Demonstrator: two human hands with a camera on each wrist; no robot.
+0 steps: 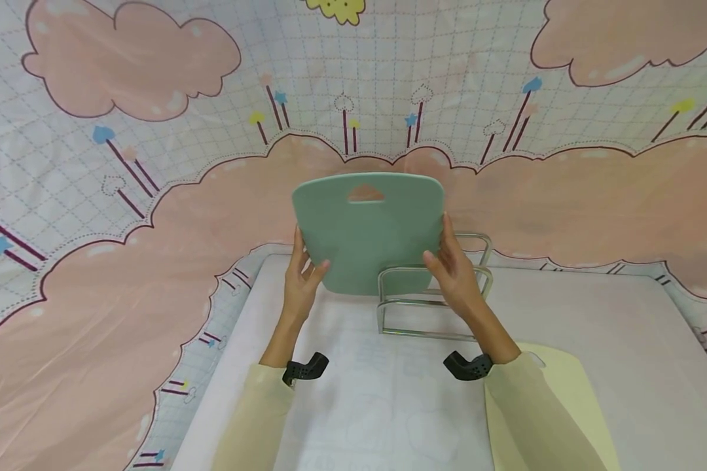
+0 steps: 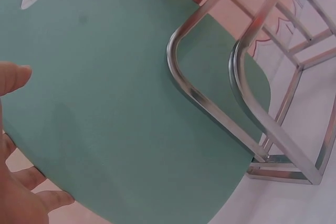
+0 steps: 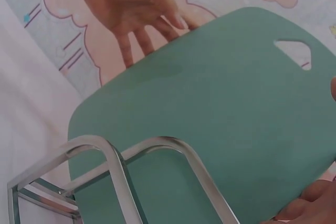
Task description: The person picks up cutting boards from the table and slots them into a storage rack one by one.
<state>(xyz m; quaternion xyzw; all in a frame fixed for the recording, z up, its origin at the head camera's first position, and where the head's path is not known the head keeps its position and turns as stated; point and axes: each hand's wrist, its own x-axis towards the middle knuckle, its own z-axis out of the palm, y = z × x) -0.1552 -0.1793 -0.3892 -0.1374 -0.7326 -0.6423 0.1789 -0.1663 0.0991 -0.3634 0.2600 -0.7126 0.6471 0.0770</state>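
A green cutting board (image 1: 365, 242) with a cut-out handle at its top stands roughly upright, held by both hands. My left hand (image 1: 300, 288) grips its left edge, fingers behind and thumb towards the front face. On the opposite edge my right hand (image 1: 455, 278) holds it the same way. Silver hoops of a metal rack (image 1: 427, 334) cross in front of the board's lower right part; in the left wrist view two rack hoops (image 2: 181, 74) pass before its face. Whether the board's bottom edge touches the rack's base I cannot tell.
A pale yellow cutting board (image 1: 571, 386) lies flat on the white table (image 1: 353, 399) at the right, partly under my right sleeve. Behind the table hangs a patterned cloth (image 1: 224, 176) with pink clouds.
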